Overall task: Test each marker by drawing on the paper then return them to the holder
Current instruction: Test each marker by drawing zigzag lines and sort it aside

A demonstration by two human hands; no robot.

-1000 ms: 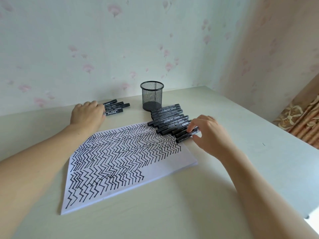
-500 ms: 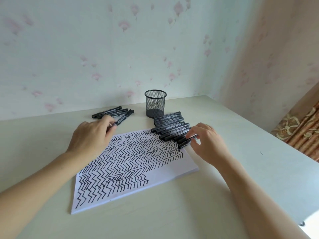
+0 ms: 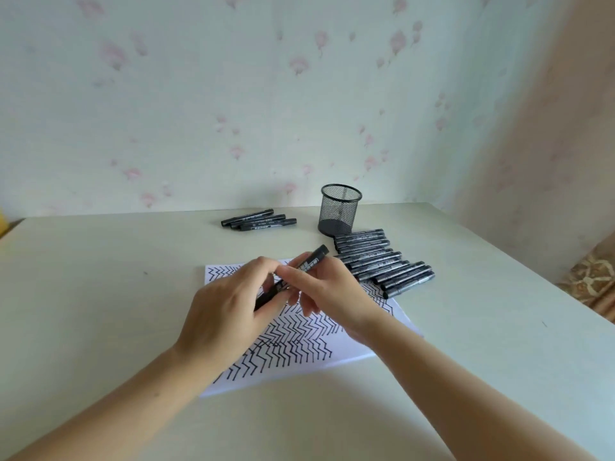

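Nearest, the zigzag-covered paper point(image 3: 293, 347) lies flat on the desk point(image 3: 100, 294); above it the left hand point(image 3: 226, 314) grips the lower barrel of a black marker point(image 3: 293, 274), and the right hand point(image 3: 329, 294) pinches its upper part. The marker looks light, rigid and smooth; hold the barrel firmly and pull the cap straight. Beyond, a row of markers point(image 3: 382, 261) overlaps the paper's far corner; farther back stand the mesh holder point(image 3: 339, 211) and four more markers point(image 3: 259, 219).
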